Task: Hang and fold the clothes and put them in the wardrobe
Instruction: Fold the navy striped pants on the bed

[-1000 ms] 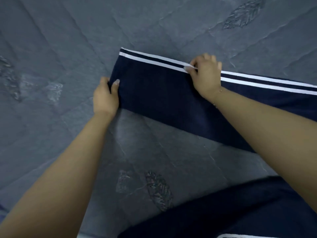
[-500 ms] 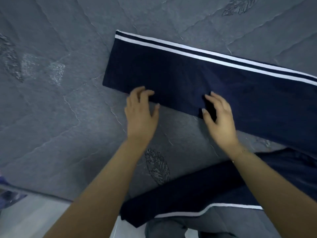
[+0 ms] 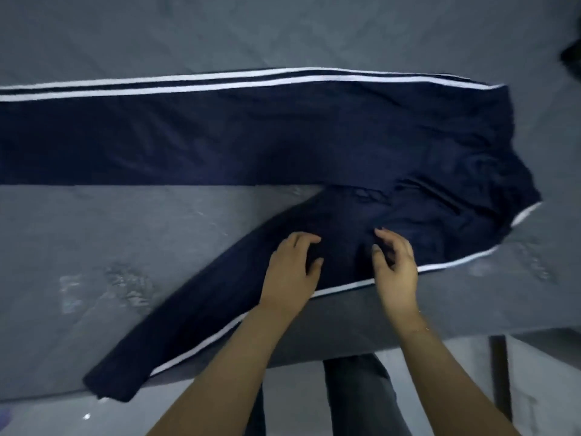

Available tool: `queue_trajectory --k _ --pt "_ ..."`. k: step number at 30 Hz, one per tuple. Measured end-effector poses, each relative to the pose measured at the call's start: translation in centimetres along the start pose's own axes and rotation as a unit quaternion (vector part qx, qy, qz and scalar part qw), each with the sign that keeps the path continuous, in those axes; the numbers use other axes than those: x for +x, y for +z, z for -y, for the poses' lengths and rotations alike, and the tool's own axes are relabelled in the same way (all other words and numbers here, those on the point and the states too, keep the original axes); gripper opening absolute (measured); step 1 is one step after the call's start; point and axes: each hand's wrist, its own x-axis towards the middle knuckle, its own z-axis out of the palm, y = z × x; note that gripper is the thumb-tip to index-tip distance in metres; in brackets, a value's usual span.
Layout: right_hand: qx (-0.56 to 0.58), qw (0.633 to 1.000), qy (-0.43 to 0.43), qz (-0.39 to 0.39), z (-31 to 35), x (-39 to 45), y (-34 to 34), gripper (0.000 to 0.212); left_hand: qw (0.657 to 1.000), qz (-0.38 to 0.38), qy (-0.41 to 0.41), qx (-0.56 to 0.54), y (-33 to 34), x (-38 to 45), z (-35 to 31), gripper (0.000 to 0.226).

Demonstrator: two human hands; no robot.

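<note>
Navy track trousers [image 3: 283, 136] with white side stripes lie spread on a grey quilted bed [image 3: 94, 234]. One leg runs straight across the bed, beyond the fingertips of both hands, its twin white stripes [image 3: 220, 81] along the far edge; it leaves the view at the left. The second leg [image 3: 201, 306] slants from under the hands toward the near-left edge of the bed, a single white stripe along its near side, and its cuff overhangs that edge. The waist section [image 3: 465, 196] lies rumpled to the right of the right fingers.

The left hand [image 3: 290, 272] is placed palm down over the slanted leg, fingers [image 3: 301, 240] loosely curved and slightly spread, thumb apart; whether the fingertips press the cloth cannot be told. The right hand [image 3: 397, 265] is just beside it, above the same leg near the crotch, fingers [image 3: 388, 237] relaxed and somewhat parted, curling toward the left hand and pinching nothing. A bare patch of navy cloth shows between the two hands.

Below the bed's near edge, the person's grey trouser leg [image 3: 358, 394] and a pale floor [image 3: 292, 391] are visible.
</note>
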Motion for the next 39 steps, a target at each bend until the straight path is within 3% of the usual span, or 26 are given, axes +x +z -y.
queue_trajectory --k 4,7,9,11,13,15,17,18,21,23,26,30,35,39 --pt "0.157 0.964 0.186 -0.104 -5.5 2.6 -7.4 0.017 0.998 0.036 0.038 0.039 8.4 1.8 -5.6 0.032" --pt "0.269 0.899 0.323 -0.122 -9.2 5.3 -12.3 0.015 0.995 0.025 0.027 0.089 13.6 3.4 -7.7 0.042" --pt "0.313 0.876 0.351 -0.105 -11.1 7.6 -15.0 0.025 0.989 0.018 0.002 0.145 16.3 4.5 -8.3 0.053" --pt "0.352 0.871 0.341 -0.038 -12.2 10.0 -16.7 0.033 0.977 -0.001 -0.025 0.212 18.1 5.0 -8.5 0.056" --pt "0.402 0.86 0.312 0.032 -12.5 12.1 -17.6 0.033 0.972 -0.043 -0.035 0.227 18.8 5.0 -9.0 0.041" --pt "0.444 0.84 0.307 0.054 -12.1 13.7 -17.9 0.037 0.972 -0.083 -0.008 0.217 19.0 4.9 -9.1 0.015" --pt "0.469 0.82 0.323 0.051 -11.5 14.5 -17.8 0.042 0.973 -0.085 0.018 0.213 18.6 4.5 -8.7 0.008" --pt "0.48 0.81 0.332 0.044 -11.4 14.7 -17.8 0.042 0.974 -0.064 0.029 0.214 18.4 4.1 -8.5 0.013" --pt "0.51 0.785 0.352 0.004 -11.4 14.5 -18.3 0.033 0.955 0.06 0.024 0.291 18.0 2.6 -8.1 0.064" --pt "0.51 0.787 0.347 -0.019 -11.6 13.9 -19.0 0.031 0.943 0.058 0.009 0.328 18.1 2.1 -8.0 0.061" --pt "0.499 0.8 0.333 -0.022 -11.6 12.8 -19.9 0.03 0.972 -0.028 -0.011 0.231 17.5 2.8 -8.1 0.019" --pt "0.514 0.797 0.316 0.008 -10.7 12.8 -21.1 0.035 0.993 0.023 -0.048 0.109 15.2 3.6 -8.9 0.022" --pt "0.553 0.771 0.315 0.028 -7.6 13.3 -22.9 0.032 0.991 0.134 -0.01 0.029 11.6 0.9 -12.4 0.012" --pt "0.581 0.756 0.303 0.016 -4.4 14.9 -24.0 0.032 0.995 0.096 -0.017 -0.036 7.8 1.7 -14.5 0.011"
